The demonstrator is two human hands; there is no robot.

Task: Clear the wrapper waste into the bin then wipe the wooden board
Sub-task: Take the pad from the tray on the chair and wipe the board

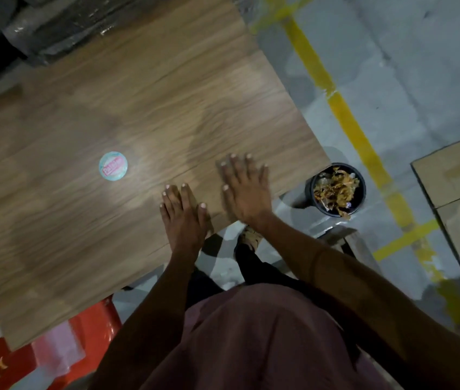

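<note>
The wooden board fills the left and middle of the head view, its grain running across. Both my hands lie flat on its near right part, fingers spread and holding nothing: my left hand at the board's near edge, my right hand just to its right and slightly blurred. A small black bin stands on the floor just past the board's right corner, full of crumpled golden-brown wrapper waste. A round pale-blue sticker with a pink label lies on the board to the left of my hands.
Grey concrete floor with yellow tape lines runs right of the board. Flattened cardboard lies at the far right. A red plastic stool sits under the board's near left. Dark wrapped bundles lie beyond the far edge.
</note>
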